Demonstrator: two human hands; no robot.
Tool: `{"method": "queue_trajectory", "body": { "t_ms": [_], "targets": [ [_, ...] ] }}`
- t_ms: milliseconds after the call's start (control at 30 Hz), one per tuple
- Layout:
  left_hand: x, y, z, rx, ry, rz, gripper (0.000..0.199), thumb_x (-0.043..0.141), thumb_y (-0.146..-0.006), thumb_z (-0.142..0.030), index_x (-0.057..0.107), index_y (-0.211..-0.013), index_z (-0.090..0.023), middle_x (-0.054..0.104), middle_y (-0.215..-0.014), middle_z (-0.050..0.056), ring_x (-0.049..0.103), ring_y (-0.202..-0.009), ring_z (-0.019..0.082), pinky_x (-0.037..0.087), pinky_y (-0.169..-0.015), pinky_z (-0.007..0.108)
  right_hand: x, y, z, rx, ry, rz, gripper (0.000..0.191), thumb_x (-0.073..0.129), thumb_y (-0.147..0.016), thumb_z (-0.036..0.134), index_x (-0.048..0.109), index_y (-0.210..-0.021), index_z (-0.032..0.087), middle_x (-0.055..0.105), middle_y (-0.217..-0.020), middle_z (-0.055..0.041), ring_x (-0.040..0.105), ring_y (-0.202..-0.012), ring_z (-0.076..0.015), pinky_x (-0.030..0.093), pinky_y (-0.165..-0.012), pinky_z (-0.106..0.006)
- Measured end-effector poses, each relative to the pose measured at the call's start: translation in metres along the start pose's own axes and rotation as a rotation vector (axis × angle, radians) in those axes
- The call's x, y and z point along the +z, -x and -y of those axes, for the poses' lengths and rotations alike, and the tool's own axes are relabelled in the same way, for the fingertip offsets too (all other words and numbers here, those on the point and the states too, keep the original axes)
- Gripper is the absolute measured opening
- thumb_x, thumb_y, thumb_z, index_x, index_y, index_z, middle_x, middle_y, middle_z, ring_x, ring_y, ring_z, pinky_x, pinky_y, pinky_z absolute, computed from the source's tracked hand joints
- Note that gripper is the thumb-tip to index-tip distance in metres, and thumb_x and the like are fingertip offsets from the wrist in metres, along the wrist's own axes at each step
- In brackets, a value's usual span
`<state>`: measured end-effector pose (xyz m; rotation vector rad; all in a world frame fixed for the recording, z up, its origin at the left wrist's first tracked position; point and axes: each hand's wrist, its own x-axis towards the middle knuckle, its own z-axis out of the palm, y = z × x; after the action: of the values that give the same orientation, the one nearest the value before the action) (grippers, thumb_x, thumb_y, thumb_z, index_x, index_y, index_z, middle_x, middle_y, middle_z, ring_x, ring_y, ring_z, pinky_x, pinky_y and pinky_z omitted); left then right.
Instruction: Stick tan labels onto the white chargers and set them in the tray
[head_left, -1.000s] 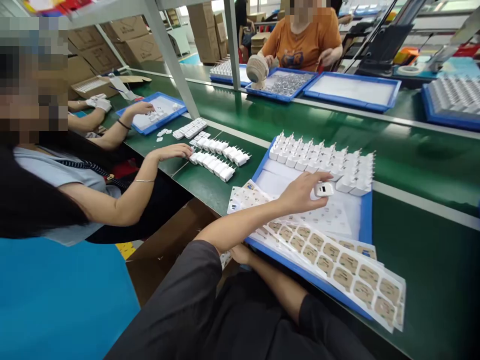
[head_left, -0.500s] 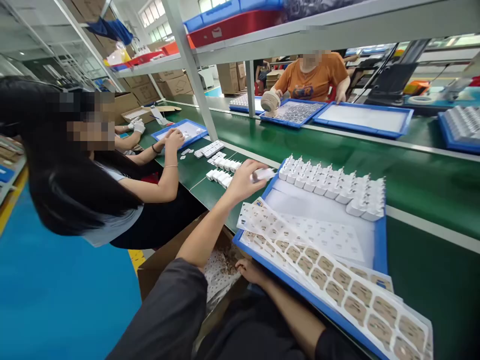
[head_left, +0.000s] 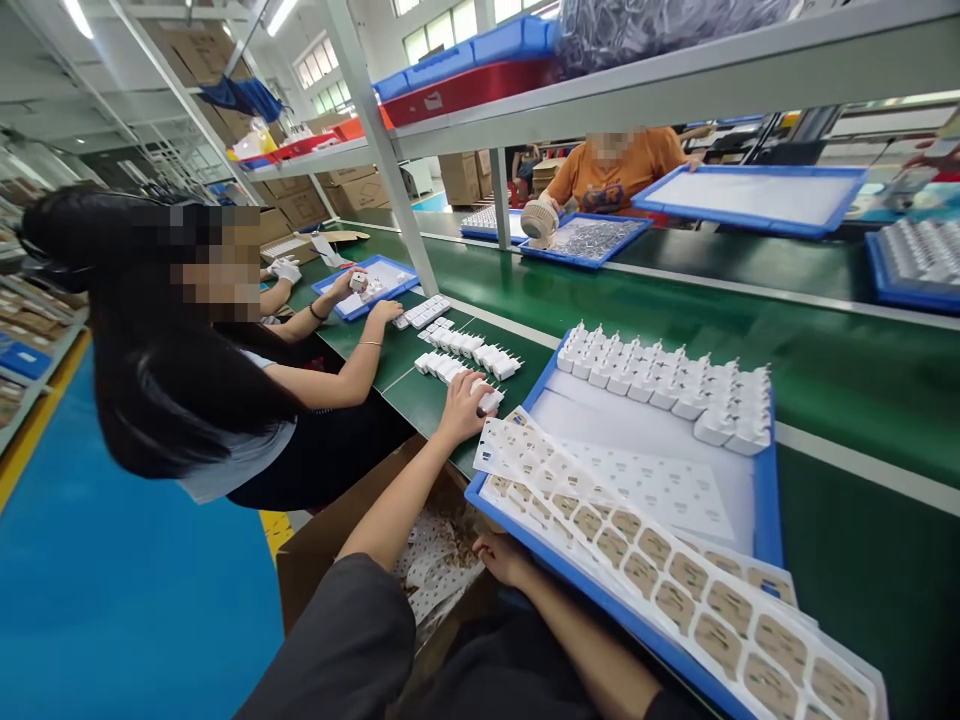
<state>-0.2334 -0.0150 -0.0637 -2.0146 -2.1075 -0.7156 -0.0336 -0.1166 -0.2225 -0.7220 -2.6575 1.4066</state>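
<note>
My left hand is closed around a white plug charger at the near end of two rows of similar chargers on the green bench. My right hand rests low beside the near left edge of a blue tray, above an open carton. Its fingers are loosely bent and apart, with nothing visible in them. White chargers stand in rows, pins up, along the tray's far side. Sheets of tan-patterned square stickers lie across its near side.
The carton below holds spotted backing sheets. On my left, a co-worker handles chargers by a blue tray. Across the bench, a person in orange holds a raised tray. A shelf post rises from the bench.
My left hand has moved down and left from beside the tray to the charger rows. The co-worker's hands have parted, and the person opposite has lifted a tray.
</note>
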Motion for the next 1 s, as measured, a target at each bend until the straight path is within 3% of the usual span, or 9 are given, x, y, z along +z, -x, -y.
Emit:
{"method": "queue_trajectory", "body": {
  "t_ms": [367, 600, 700, 800, 867, 1000],
  "targets": [
    [-0.008, -0.009, 0.038, -0.109, -0.067, -0.026, 0.032, 0.061, -0.084, -0.033, 0.061, -0.114, -0.021, 0.051, -0.139, 0.010, 0.036, -0.139, 0.031, 0.028, -0.118, 0.048, -0.007, 0.003, 0.008, -0.005, -0.021, 0.046, 0.023, 0.058, -0.097, 0.033, 0.063, -0.112, 0.017, 0.067, -0.109, -0.0063, 0.066, -0.090, -0.0167, 0.059, -0.079, -0.035],
    [-0.016, -0.011, 0.042, -0.193, -0.057, -0.029, 0.033, 0.064, -0.081, -0.031, 0.061, -0.112, -0.022, 0.053, -0.136, 0.012, 0.038, -0.137, 0.032, 0.032, -0.115, 0.050, -0.011, 0.006, 0.011, -0.012, -0.061, 0.005, 0.022, 0.059, -0.096, 0.032, 0.064, -0.110, 0.016, 0.067, -0.105, -0.0048, 0.066, -0.085, -0.0156, 0.059, -0.075, -0.033],
    [-0.024, -0.012, 0.035, -0.201, -0.018, -0.027, 0.036, 0.063, -0.084, -0.037, 0.060, -0.116, -0.021, 0.051, -0.138, 0.013, 0.038, -0.137, 0.032, 0.031, -0.116, 0.052, -0.010, 0.014, 0.006, -0.027, -0.096, -0.057, 0.020, 0.059, -0.096, 0.032, 0.065, -0.106, 0.016, 0.068, -0.101, -0.0042, 0.067, -0.085, -0.0155, 0.058, -0.075, -0.032],
    [-0.031, -0.015, 0.016, -0.171, 0.057, 0.011, 0.037, 0.049, -0.093, -0.041, 0.057, -0.122, -0.020, 0.053, -0.137, 0.013, 0.044, -0.133, 0.030, 0.036, -0.113, 0.048, -0.014, 0.031, -0.002, -0.040, -0.147, -0.136, 0.020, 0.059, -0.097, 0.033, 0.065, -0.103, 0.014, 0.069, -0.099, -0.0042, 0.067, -0.085, -0.0150, 0.058, -0.076, -0.032],
    [-0.032, -0.017, -0.003, -0.114, 0.125, 0.095, 0.038, 0.043, -0.096, -0.046, 0.058, -0.122, -0.022, 0.060, -0.129, 0.010, 0.054, -0.124, 0.026, 0.046, -0.104, 0.040, -0.020, 0.051, -0.009, -0.032, -0.178, -0.207, 0.019, 0.059, -0.096, 0.033, 0.066, -0.099, 0.016, 0.070, -0.097, -0.0039, 0.068, -0.086, -0.0162, 0.059, -0.079, -0.035],
    [-0.031, -0.015, -0.041, -0.042, 0.167, 0.374, 0.054, 0.054, -0.087, -0.061, 0.058, -0.127, -0.024, 0.064, -0.126, 0.009, 0.066, -0.103, 0.027, 0.053, -0.083, 0.033, -0.042, 0.119, -0.022, 0.034, -0.211, -0.403, 0.015, 0.054, -0.092, 0.035, 0.069, -0.089, 0.036, 0.073, -0.085, 0.0010, 0.073, -0.078, -0.0236, 0.063, -0.072, -0.046]
  ]
}}
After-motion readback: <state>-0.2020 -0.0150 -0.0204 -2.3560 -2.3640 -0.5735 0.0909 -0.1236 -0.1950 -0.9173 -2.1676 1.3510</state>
